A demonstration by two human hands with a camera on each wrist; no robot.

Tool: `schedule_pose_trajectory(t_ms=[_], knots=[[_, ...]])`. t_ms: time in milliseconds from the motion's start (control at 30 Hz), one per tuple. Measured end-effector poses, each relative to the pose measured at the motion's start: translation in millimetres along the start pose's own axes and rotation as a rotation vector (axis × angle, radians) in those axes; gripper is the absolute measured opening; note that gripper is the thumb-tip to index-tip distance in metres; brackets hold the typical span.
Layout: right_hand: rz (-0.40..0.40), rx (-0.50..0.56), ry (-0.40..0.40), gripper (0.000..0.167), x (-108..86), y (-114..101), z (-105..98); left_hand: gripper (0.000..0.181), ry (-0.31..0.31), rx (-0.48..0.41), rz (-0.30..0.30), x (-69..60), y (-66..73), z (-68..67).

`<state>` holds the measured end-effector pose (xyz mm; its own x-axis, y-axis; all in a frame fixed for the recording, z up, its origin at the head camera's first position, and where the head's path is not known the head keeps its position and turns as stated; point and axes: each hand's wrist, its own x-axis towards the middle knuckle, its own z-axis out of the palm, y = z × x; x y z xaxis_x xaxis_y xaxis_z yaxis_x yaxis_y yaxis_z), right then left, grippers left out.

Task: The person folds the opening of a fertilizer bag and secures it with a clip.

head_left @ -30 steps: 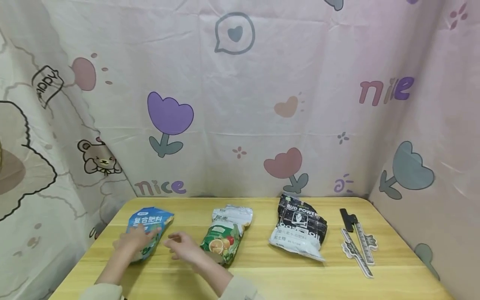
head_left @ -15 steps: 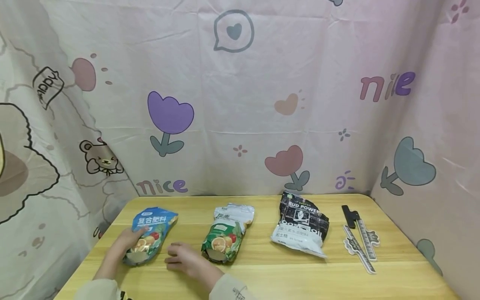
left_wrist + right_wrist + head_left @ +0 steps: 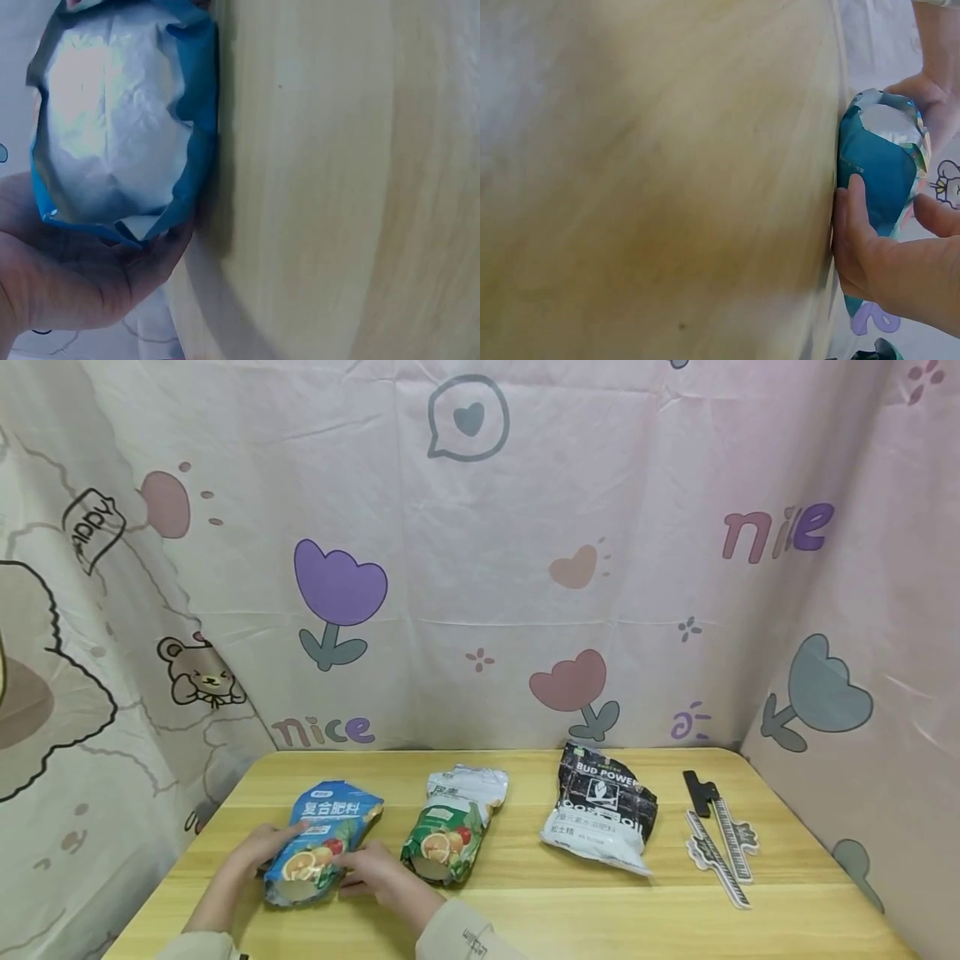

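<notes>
A blue fertilizer bag (image 3: 318, 839) with fruit printed on its front lies at the left of the table. My left hand (image 3: 258, 852) grips its left side, thumb on the front. Underneath the bag's lower edge, the left hand's fingers (image 3: 154, 266) show in the left wrist view, next to the silvery bottom. At the bag's right side is my right hand (image 3: 382, 877). Its fairly straight fingers (image 3: 856, 199) rest along the blue side in the right wrist view, and the thumb is near the front edge. Beside the right hand lies a green and white fertilizer bag (image 3: 450, 827).
A black and white bag (image 3: 600, 810) marked BUD POWER lies right of centre. At the far right of the wooden table (image 3: 600, 918) are a black clip (image 3: 699, 793) and two striped strips (image 3: 731, 843) with cartoon-shaped pieces. A printed curtain (image 3: 480, 568) hangs behind.
The blue bag has shifted right and towards me, with the left hand now gripping its side rather than reaching over it. It now meets the right hand, which has moved only slightly.
</notes>
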<state>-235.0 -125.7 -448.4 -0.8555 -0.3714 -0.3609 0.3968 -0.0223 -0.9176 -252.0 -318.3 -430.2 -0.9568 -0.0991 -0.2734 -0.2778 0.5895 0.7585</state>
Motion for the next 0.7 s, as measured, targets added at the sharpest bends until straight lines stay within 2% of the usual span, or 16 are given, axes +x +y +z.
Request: schedule_pose_trajectory(t_ms=[200, 400, 533, 700], knots=[[-0.005, 0.027, 0.034, 0.02, 0.2, -2.3, 1.0, 0.041, -0.017, -0.1, 0.012, -1.8, 0.6, -2.0], [-0.016, 0.06, 0.019, 0.02, -0.2, -3.5, -2.8, 0.061, -0.034, -0.147, 0.01, -7.9, 10.6, 2.2], [-0.091, 0.021, 0.077, 0.028, -3.5, -4.6, -5.4, 0.069, -0.047, -0.188, 0.022, -10.6, 18.8, 5.7], [-0.207, -0.08, 0.183, 0.05, -8.9, -7.7, -6.3, 0.073, -0.076, -0.259, 0.051, -10.5, 19.1, 4.5]])
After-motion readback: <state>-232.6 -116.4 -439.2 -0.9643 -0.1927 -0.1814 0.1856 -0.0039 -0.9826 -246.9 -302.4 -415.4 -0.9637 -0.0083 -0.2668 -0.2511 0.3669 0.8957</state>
